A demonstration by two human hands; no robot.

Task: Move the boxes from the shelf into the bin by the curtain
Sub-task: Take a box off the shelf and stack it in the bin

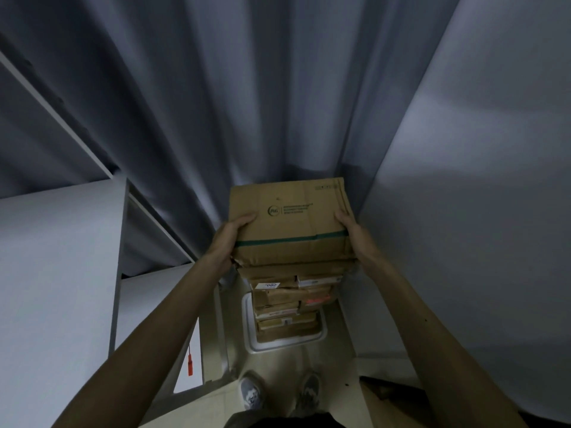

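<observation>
Boxes are what the person moves here; nearest to me are two grey shoes (279,392) on the floor. Beyond the shoes stands the white bin (289,342), with a tall stack of cardboard boxes (290,304) rising from it. Above that stack, the left hand (230,239) and right hand (350,233) grip the sides of a cardboard box with a green stripe (290,225). Behind this box hangs the grey curtain (247,103).

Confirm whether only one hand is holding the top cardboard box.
No: the left hand and right hand grip opposite sides of the cardboard box.
</observation>
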